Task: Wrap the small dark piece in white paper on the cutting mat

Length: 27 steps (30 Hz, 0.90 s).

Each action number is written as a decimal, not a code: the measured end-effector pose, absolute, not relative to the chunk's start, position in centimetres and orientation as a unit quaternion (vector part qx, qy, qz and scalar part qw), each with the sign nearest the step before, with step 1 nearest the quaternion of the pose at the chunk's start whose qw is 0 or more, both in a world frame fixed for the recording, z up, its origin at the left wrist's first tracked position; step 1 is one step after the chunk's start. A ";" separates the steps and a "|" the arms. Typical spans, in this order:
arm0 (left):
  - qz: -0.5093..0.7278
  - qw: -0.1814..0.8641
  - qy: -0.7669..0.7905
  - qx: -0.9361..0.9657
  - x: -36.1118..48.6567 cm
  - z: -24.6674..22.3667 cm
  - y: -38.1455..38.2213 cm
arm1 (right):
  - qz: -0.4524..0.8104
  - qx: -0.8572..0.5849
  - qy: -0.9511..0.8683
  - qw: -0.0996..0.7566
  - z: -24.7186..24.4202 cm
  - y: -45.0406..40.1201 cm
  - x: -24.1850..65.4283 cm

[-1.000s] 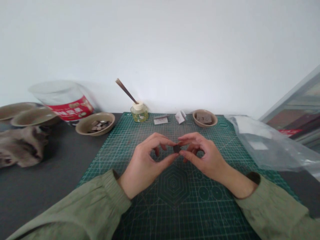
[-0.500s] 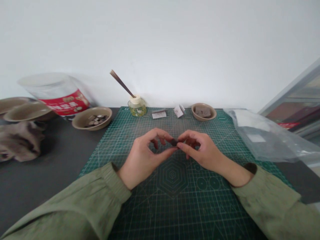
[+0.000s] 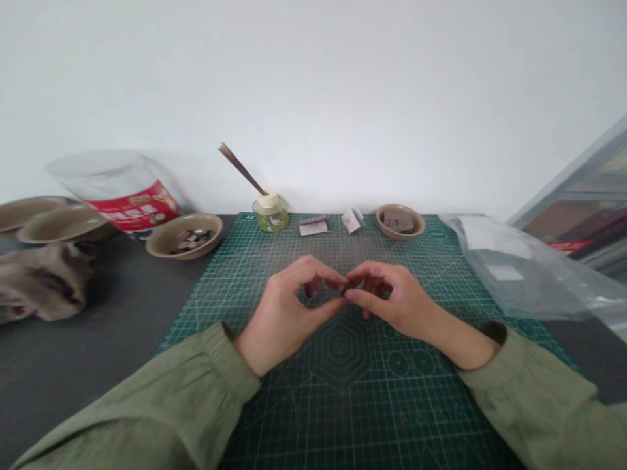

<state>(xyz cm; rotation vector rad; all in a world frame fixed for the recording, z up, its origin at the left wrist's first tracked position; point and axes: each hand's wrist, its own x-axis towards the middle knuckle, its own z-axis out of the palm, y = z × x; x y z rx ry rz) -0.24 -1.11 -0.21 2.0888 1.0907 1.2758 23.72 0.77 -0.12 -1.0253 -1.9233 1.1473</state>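
Above the middle of the green cutting mat, a small dark piece is pinched between both hands; its exact kind is too small to make out. My left hand grips it from the left between thumb and fingertips. From the right, my right hand closes thumb and forefinger on the same piece. The fingertips of the two hands meet and cover most of it.
Left of the mat, a bowl holds several small brown and dark pieces, beside a red-labelled tub and a crumpled cloth. At the back stand a reed diffuser, folded papers and another bowl. A plastic bag lies right.
The dark piece has turned in the fingertips and less of it shows now. Both hands stay together in nearly the same spot; the whole view has shifted slightly.
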 end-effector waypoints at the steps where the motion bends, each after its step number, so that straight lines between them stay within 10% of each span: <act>1: 0.462 0.226 0.397 0.760 -0.2 -0.4 -1.0 | 0.440 -0.394 -0.735 0.334 -0.3 0.9 23.7; 15: 0.321 -0.018 0.463 0.826 -1.3 2.5 4.6 | 0.435 -0.434 -0.671 0.415 -2.7 3.2 23.6; 27: 0.180 -0.031 0.415 0.891 3.1 1.8 17.0 | 0.449 -0.401 -0.676 0.424 -2.7 3.3 23.3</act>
